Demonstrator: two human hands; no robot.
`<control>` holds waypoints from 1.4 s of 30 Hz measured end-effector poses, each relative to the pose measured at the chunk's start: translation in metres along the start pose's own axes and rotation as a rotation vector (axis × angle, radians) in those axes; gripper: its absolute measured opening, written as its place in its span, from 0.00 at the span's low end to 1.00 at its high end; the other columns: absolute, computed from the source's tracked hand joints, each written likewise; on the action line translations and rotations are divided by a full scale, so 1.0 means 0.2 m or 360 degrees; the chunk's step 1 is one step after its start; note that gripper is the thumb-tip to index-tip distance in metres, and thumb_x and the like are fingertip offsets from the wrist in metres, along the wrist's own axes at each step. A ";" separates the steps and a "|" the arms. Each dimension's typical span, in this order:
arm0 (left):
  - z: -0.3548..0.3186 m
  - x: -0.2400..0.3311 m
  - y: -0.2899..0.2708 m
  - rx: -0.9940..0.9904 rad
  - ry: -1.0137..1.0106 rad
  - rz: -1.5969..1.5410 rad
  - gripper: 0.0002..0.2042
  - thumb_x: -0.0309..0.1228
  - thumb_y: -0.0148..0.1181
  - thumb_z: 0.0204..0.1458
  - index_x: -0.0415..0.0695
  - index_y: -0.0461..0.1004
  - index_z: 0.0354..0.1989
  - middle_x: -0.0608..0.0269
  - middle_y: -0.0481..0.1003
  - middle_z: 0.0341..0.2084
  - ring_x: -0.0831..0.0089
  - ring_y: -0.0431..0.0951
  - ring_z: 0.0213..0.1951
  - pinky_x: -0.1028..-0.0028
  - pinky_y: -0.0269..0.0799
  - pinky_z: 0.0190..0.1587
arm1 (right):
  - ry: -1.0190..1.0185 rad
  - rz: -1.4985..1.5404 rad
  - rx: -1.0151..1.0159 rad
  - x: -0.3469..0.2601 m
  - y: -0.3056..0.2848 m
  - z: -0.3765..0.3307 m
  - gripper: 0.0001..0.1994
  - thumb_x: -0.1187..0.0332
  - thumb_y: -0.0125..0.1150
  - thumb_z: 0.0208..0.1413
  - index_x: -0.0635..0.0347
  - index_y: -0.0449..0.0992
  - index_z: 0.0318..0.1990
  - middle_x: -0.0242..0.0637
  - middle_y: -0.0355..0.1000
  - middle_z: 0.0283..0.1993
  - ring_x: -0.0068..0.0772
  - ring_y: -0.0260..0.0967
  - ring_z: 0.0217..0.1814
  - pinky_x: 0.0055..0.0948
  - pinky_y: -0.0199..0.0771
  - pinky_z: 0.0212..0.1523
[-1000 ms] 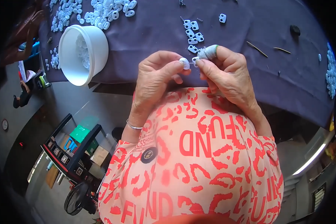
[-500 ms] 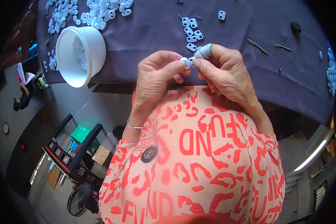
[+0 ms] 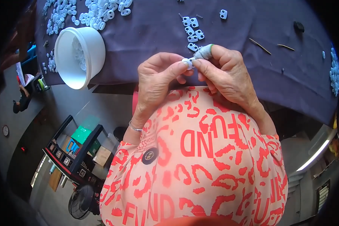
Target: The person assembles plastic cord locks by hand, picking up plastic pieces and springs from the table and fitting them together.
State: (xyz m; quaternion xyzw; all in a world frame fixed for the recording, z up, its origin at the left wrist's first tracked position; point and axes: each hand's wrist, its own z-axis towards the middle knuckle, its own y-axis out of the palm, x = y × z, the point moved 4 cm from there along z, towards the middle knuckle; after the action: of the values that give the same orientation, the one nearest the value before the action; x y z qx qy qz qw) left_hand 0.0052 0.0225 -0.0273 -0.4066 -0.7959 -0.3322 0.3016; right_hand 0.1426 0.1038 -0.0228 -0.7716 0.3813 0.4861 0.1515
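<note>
Over the near edge of the table, both hands meet at fingertip level. My left hand (image 3: 156, 77) pinches a white oval cord-lock shell (image 3: 187, 64) between thumb and fingers. Against its right side, my right hand (image 3: 229, 77) pinches a small white cord-lock insert, mostly hidden by the thumb. A pale wrap with a green edge (image 3: 204, 52) covers a finger of that hand. Just beyond the fingertips, several white inserts with round holes (image 3: 192, 38) lie in a cluster. Two tiny springs (image 3: 199, 16) rest near the far end of that cluster.
A white tub (image 3: 96, 52) lies tipped toward me at left, with white pieces inside. Piles of oval shells (image 3: 98, 13) spread behind it. One insert (image 3: 223, 14), two thin sticks (image 3: 260, 46) and a dark lump (image 3: 298, 26) lie rightward. More small pieces (image 3: 335, 71) sit far right.
The two white pieces have come closer together between my fingertips, and the right one is now more covered. The hands have otherwise barely moved.
</note>
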 end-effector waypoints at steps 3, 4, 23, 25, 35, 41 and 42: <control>0.00 0.00 0.00 -0.0012 0.0026 -0.0019 0.06 0.24 0.60 0.49 0.37 0.74 0.35 0.58 0.77 0.28 0.75 0.78 0.30 0.81 0.73 0.29 | 0.0010 0.0028 -0.0011 0.00 0.00 0.00 0.07 0.68 0.55 0.56 0.64 0.73 0.33 0.26 0.68 0.19 0.10 0.59 0.15 0.11 0.57 0.14; 0.00 0.00 0.00 0.0008 0.0017 -0.0012 0.06 0.24 0.60 0.49 0.37 0.74 0.35 0.58 0.77 0.28 0.76 0.78 0.30 0.81 0.73 0.29 | 0.0010 0.0029 -0.0011 0.00 0.00 0.00 0.07 0.68 0.55 0.56 0.64 0.73 0.33 0.26 0.68 0.19 0.10 0.59 0.15 0.11 0.57 0.14; 0.00 -0.02 0.02 0.0144 0.0137 -0.0009 0.05 0.23 0.59 0.49 0.37 0.74 0.34 0.60 0.77 0.27 0.80 0.76 0.27 0.83 0.74 0.31 | 0.0112 0.0120 -0.0076 0.02 0.00 0.03 0.06 0.70 0.54 0.56 0.63 0.72 0.32 0.27 0.68 0.20 0.09 0.59 0.14 0.10 0.58 0.14; 0.00 -0.02 0.03 0.0155 0.0123 -0.0027 0.05 0.23 0.60 0.49 0.37 0.74 0.34 0.60 0.77 0.27 0.80 0.76 0.27 0.83 0.74 0.31 | 0.0140 0.0134 -0.0083 0.02 0.00 0.04 0.06 0.71 0.54 0.56 0.64 0.73 0.32 0.27 0.68 0.20 0.09 0.59 0.14 0.10 0.58 0.14; 0.01 -0.02 0.00 0.0082 0.0154 -0.0124 0.05 0.24 0.59 0.50 0.37 0.72 0.34 0.59 0.76 0.28 0.77 0.77 0.28 0.81 0.75 0.32 | -0.0053 0.0008 -0.0038 0.00 0.02 0.05 0.05 0.72 0.55 0.55 0.65 0.73 0.34 0.26 0.67 0.20 0.11 0.59 0.15 0.11 0.58 0.15; 0.02 0.01 0.02 -0.0048 0.0049 -0.0480 0.05 0.26 0.56 0.52 0.38 0.70 0.34 0.57 0.74 0.31 0.73 0.77 0.33 0.77 0.75 0.34 | -0.0886 -0.0768 0.0187 -0.08 0.04 0.01 0.11 0.73 0.61 0.47 0.68 0.70 0.37 0.32 0.66 0.23 0.17 0.61 0.18 0.19 0.62 0.18; 0.01 0.01 0.02 -0.0050 0.0057 -0.0476 0.05 0.26 0.56 0.52 0.38 0.70 0.34 0.57 0.74 0.31 0.73 0.77 0.33 0.77 0.75 0.34 | -0.0954 -0.0925 0.0218 -0.08 0.05 0.02 0.11 0.72 0.61 0.46 0.68 0.70 0.36 0.34 0.66 0.24 0.22 0.63 0.19 0.22 0.63 0.18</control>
State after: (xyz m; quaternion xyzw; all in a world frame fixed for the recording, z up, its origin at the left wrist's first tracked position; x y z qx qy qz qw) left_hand 0.0080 0.0272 -0.0260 -0.2820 -0.8367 -0.3931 0.2566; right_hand 0.1288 0.1060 -0.0085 -0.6597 0.1183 0.5995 0.4374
